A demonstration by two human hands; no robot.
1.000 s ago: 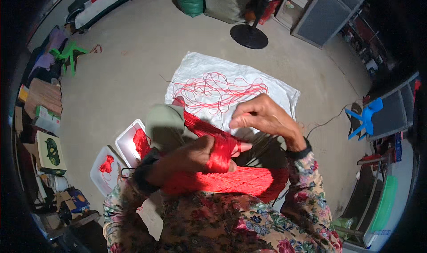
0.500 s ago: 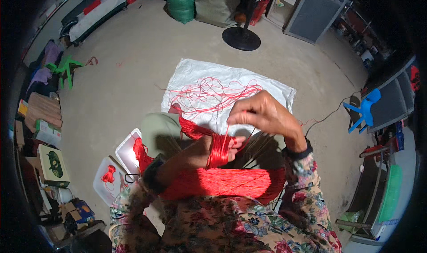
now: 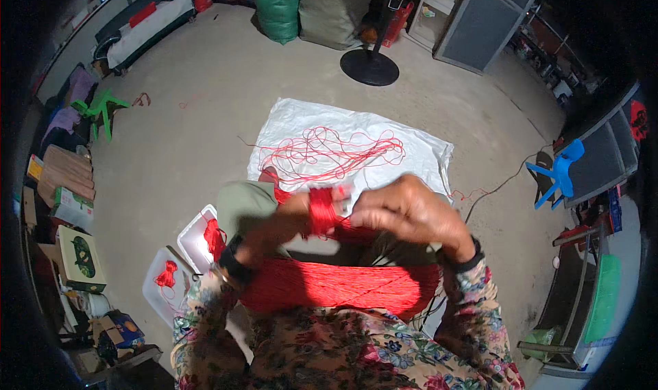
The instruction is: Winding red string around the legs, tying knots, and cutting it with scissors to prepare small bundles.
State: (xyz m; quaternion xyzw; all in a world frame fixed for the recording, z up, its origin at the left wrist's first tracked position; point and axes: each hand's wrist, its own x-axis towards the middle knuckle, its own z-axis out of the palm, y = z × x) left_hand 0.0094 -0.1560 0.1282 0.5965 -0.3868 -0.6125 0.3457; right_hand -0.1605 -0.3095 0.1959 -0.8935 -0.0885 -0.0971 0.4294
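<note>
Red cord (image 3: 321, 210) is wound in many turns around the fingers of my left hand (image 3: 296, 208), which is partly smeared by motion. My right hand (image 3: 404, 208) is close beside it, thumb and fingers pinched together at the wound cord; the strand between them hardly shows. Across my lap lies a thick bundle of red cord (image 3: 336, 284). Loose loops of thin red cord (image 3: 329, 150) spread over a white woven sheet (image 3: 425, 160) on the floor in front of me.
Two white plastic bins (image 3: 154, 294) with red cord in them stand at my left. A black fan base (image 3: 370, 68) is ahead, near a green sack (image 3: 277, 16). To the right is a blue stool (image 3: 563, 174); boxes (image 3: 82, 256) line the left side.
My right hand has come down and closer to the left hand. The left hand, with its wound cord, has risen and shifted slightly left. The view has tilted a little.
</note>
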